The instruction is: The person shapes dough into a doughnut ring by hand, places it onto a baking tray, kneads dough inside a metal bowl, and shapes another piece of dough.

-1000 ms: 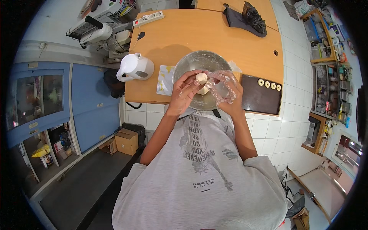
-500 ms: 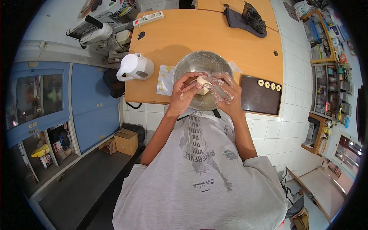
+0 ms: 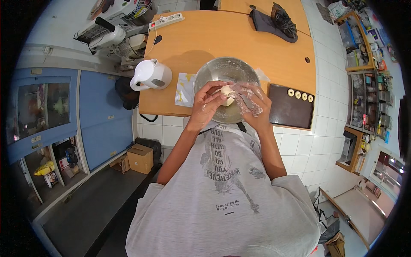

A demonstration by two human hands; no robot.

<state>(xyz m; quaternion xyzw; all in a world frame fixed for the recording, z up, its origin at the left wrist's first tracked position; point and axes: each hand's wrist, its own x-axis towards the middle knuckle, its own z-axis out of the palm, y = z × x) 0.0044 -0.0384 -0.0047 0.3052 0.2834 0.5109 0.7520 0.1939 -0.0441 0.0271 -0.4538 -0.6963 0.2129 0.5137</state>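
Above a metal mixing bowl (image 3: pixel 229 64), my two hands share a small piece of pale dough (image 3: pixel 226 90). My left hand (image 3: pixel 206 105) grips it from the left with thumb and fingers. On the other side my right hand (image 3: pixel 253 103), its fingers coated with flour and dough, pinches the same piece. More dough shows below the fingers inside the bowl, partly hidden by my hands. To the right lies a dark baking tray (image 3: pixel 289 112) with several small dough rings (image 3: pixel 298 94) in a row along its upper right.
A white electric kettle (image 3: pixel 155 75) and a patterned packet (image 3: pixel 185 90) stand left of the bowl on the wooden table (image 3: pixel 205 32). A power strip (image 3: pixel 167 20) lies at the far left edge, a black bag (image 3: pixel 283 21) on dark cloth at the far right.
My right hand's fingers have curled in slightly around the dough. My left hand has hardly moved; the bowl and tray stay in place.
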